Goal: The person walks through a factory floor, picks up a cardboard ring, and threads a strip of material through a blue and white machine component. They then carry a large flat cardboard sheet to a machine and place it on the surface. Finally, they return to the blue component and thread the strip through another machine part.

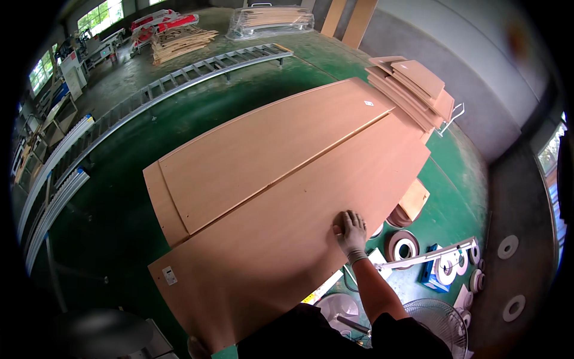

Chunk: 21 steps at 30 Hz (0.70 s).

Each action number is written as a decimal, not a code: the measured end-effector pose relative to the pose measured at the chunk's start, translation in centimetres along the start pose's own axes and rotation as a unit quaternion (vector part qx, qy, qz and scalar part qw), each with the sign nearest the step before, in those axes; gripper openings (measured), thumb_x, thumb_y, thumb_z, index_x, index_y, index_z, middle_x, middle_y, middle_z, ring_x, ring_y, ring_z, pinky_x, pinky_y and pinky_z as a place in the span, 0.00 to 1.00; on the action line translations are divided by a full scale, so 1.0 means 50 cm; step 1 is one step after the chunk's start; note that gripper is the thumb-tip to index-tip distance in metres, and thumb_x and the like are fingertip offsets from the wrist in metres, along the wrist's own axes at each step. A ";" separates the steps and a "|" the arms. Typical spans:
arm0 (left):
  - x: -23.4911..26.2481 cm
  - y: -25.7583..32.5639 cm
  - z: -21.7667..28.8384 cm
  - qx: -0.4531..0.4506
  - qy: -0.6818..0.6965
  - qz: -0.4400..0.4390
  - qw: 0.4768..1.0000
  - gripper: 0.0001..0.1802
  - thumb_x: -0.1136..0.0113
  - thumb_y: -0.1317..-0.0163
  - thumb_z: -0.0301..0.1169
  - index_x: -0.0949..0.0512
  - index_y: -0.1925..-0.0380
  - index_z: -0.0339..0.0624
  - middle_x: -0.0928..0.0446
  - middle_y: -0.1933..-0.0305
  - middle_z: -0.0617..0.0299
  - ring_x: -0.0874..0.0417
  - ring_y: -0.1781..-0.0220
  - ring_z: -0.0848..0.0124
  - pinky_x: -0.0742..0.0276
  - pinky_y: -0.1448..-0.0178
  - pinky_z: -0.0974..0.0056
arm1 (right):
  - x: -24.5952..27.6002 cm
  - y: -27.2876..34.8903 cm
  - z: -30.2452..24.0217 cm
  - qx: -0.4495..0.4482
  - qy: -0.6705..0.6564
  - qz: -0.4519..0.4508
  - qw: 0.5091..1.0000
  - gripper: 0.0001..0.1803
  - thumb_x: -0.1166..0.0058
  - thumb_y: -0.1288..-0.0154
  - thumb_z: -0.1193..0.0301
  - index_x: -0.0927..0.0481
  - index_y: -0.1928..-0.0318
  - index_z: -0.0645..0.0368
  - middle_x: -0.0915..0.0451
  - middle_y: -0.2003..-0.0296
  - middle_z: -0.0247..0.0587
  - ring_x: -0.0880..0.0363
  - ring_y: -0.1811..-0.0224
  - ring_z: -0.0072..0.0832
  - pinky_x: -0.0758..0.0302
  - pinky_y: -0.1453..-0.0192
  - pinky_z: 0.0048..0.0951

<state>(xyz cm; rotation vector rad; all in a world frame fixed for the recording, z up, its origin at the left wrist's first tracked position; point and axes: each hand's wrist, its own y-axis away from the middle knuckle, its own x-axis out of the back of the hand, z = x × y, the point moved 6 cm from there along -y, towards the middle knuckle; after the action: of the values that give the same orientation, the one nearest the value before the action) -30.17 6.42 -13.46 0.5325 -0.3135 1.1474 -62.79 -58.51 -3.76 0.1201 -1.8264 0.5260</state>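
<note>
One forearm (378,292) angled up from below, rests right hand (351,232) flat on near board (269,245) beside far board (269,146), fingers slightly parted; cannot tell left hand's (197,348) grip, nor read white label (170,275).

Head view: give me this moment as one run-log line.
right hand: gloved, palm-down on near panel | left hand: dim, by near panel's lower edge, grip unclear | far panel: alongside
</note>
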 end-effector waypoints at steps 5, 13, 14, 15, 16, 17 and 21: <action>-0.015 0.012 0.039 0.010 0.047 0.078 0.996 0.35 0.50 0.22 0.60 0.23 0.51 0.31 0.24 0.52 0.57 0.27 0.53 0.64 0.25 0.49 0.57 | 0.001 -0.038 0.009 -0.006 0.007 0.012 1.000 0.34 0.41 0.34 0.54 0.25 0.32 0.57 0.28 0.28 0.46 0.36 0.23 0.47 0.45 0.19 0.53; -0.022 0.029 0.109 0.054 0.104 0.084 0.990 0.37 0.50 0.20 0.55 0.25 0.36 0.27 0.21 0.41 0.52 0.23 0.43 0.60 0.23 0.38 0.55 | 0.004 -0.030 0.004 0.005 0.003 -0.009 1.000 0.34 0.44 0.33 0.54 0.26 0.31 0.57 0.29 0.28 0.47 0.36 0.24 0.48 0.45 0.19 0.53; -0.020 0.031 0.116 0.045 0.087 0.089 0.991 0.36 0.49 0.20 0.54 0.25 0.36 0.26 0.21 0.41 0.52 0.22 0.43 0.60 0.23 0.38 0.55 | 0.002 -0.029 0.008 0.011 0.008 -0.004 1.000 0.34 0.44 0.34 0.54 0.26 0.31 0.57 0.29 0.28 0.46 0.37 0.23 0.47 0.45 0.19 0.53; -0.017 0.032 0.122 0.035 0.070 0.093 0.993 0.35 0.49 0.20 0.53 0.25 0.36 0.26 0.20 0.41 0.52 0.22 0.43 0.60 0.23 0.38 0.55 | -0.004 -0.028 0.009 0.009 0.001 -0.005 1.000 0.34 0.43 0.35 0.56 0.26 0.31 0.56 0.29 0.28 0.46 0.38 0.23 0.48 0.45 0.18 0.53; -0.022 0.031 0.127 0.024 0.056 0.095 0.994 0.34 0.48 0.20 0.52 0.25 0.36 0.26 0.20 0.41 0.52 0.21 0.43 0.60 0.23 0.37 0.56 | -0.003 -0.033 0.015 0.006 -0.004 -0.004 1.000 0.35 0.42 0.36 0.57 0.26 0.31 0.56 0.30 0.28 0.46 0.38 0.22 0.48 0.45 0.18 0.53; -0.022 0.032 0.124 0.032 0.050 0.093 0.994 0.34 0.48 0.20 0.51 0.25 0.35 0.26 0.20 0.41 0.51 0.21 0.42 0.60 0.23 0.37 0.56 | -0.002 -0.035 0.023 0.003 -0.008 -0.002 1.000 0.35 0.41 0.38 0.58 0.26 0.31 0.56 0.30 0.27 0.46 0.39 0.22 0.48 0.46 0.18 0.53; -0.039 0.041 0.162 0.014 0.113 0.114 0.987 0.35 0.45 0.20 0.48 0.29 0.32 0.24 0.21 0.37 0.46 0.21 0.41 0.57 0.23 0.36 0.55 | -0.006 -0.031 0.034 -0.014 0.006 -0.030 0.999 0.37 0.40 0.40 0.59 0.27 0.30 0.55 0.31 0.27 0.45 0.39 0.22 0.48 0.46 0.17 0.53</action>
<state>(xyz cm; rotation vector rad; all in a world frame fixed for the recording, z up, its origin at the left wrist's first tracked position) -32.57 1.09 -7.16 0.3928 -0.1635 1.4232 -63.66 -60.68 -3.99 0.1517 -1.8127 0.4578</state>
